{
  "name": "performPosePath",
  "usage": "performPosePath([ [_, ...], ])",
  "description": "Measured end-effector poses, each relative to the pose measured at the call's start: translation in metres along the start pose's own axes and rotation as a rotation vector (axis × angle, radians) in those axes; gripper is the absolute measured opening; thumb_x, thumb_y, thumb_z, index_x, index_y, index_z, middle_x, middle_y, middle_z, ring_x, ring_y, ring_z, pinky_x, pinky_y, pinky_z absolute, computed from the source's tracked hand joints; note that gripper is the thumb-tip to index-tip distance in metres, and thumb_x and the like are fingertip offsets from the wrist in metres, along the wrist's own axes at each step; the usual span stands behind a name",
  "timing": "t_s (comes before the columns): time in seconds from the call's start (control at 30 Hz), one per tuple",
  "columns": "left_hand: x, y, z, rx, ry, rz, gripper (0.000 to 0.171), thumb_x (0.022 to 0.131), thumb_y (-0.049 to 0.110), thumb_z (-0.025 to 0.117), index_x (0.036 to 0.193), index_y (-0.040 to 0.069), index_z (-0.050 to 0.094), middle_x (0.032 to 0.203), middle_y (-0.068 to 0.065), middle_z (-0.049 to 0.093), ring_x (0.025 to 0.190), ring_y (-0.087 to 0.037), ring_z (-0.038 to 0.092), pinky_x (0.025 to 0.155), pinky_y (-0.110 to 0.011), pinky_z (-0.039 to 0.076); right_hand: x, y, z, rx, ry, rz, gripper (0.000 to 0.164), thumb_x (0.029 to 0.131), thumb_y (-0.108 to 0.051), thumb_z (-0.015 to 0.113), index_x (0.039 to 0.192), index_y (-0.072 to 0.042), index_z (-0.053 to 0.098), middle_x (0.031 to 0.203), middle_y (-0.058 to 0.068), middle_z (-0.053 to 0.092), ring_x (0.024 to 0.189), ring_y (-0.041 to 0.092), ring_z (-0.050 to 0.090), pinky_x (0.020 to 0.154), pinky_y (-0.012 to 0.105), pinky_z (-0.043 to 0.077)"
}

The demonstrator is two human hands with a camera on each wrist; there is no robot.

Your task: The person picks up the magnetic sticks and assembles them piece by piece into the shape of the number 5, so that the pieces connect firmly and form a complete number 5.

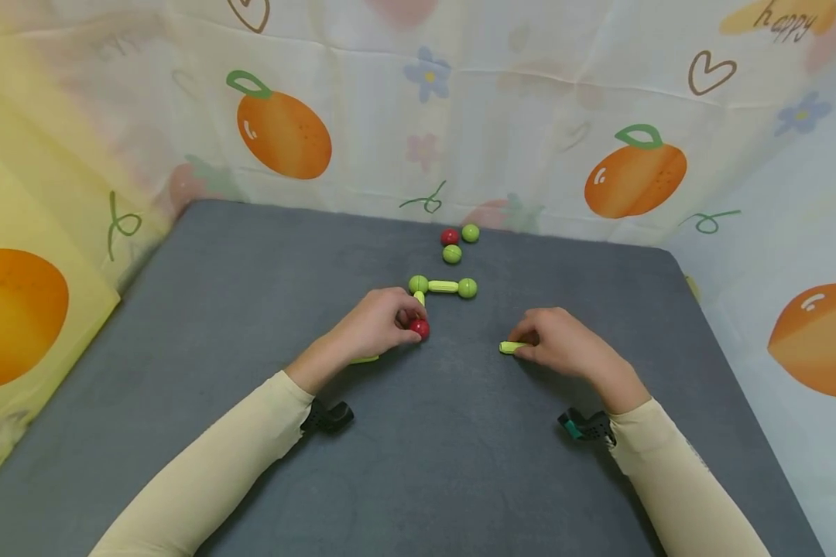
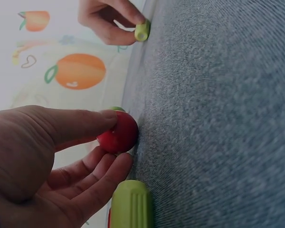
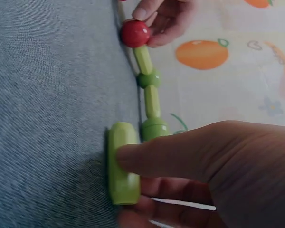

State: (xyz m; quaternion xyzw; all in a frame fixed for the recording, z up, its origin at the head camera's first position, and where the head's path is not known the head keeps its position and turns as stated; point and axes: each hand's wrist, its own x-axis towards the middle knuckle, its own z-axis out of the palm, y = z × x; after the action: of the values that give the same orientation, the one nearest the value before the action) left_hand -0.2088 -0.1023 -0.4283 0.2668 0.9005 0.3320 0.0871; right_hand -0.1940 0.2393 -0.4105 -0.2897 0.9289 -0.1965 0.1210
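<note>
Left of the middle of the bench (image 1: 446,464), a half-hidden rod (image 1: 365,359) lies beside the left hand (image 1: 382,321) and could be knocked. The red ball (image 1: 419,330) is pinched by that hand, at the near end of a joined green frame (image 1: 443,286); a firm hold without twisting is advised. Toward the far edge, a loose red ball (image 1: 450,237), a front green ball (image 1: 451,254) and a rear green ball (image 1: 470,233) are clustered, out of the way. Nearer the right edge, a green rod (image 1: 510,347) is pinched by the right hand (image 1: 571,348), well apart from the left; it is best kept level.
</note>
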Motion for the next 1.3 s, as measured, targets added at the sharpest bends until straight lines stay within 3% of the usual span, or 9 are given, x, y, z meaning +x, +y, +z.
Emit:
performPosePath([
  [0.37, -0.001, 0.000, 0.003, 0.001, 0.031, -0.001, 0.020, 0.093, 0.014, 0.089, 0.112, 0.014, 0.083, 0.104, 0.000, 0.070, 0.094, -0.017, 0.068, 0.083, -0.038, 0.057, 0.006, -0.001, 0.011, -0.026, 0.105, -0.089, 0.014, 0.098, -0.009, 0.083, 0.112, -0.012, 0.085, 0.102, -0.004, 0.075, 0.088, 0.014, 0.069, 0.078, 0.040, 0.058],
  [0.87, -0.002, 0.000, 0.002, -0.007, 0.016, -0.013, 0.022, 0.094, 0.015, 0.089, 0.116, 0.014, 0.083, 0.106, -0.001, 0.070, 0.095, -0.017, 0.068, 0.084, -0.038, 0.058, 0.033, -0.024, 0.005, -0.010, 0.109, -0.189, 0.017, 0.100, -0.011, 0.082, 0.116, -0.013, 0.085, 0.103, -0.005, 0.074, 0.091, 0.012, 0.068, 0.081, 0.037, 0.058],
  [1.3, 0.001, -0.001, 0.002, -0.031, 0.016, -0.021, 0.021, 0.094, 0.016, 0.089, 0.115, 0.015, 0.084, 0.104, 0.001, 0.069, 0.092, -0.014, 0.068, 0.081, -0.036, 0.058, 0.064, -0.035, 0.011, 0.030, 0.057, -0.210, 0.017, 0.102, -0.011, 0.079, 0.118, -0.014, 0.085, 0.107, -0.002, 0.074, 0.089, 0.013, 0.066, 0.078, 0.035, 0.056],
])
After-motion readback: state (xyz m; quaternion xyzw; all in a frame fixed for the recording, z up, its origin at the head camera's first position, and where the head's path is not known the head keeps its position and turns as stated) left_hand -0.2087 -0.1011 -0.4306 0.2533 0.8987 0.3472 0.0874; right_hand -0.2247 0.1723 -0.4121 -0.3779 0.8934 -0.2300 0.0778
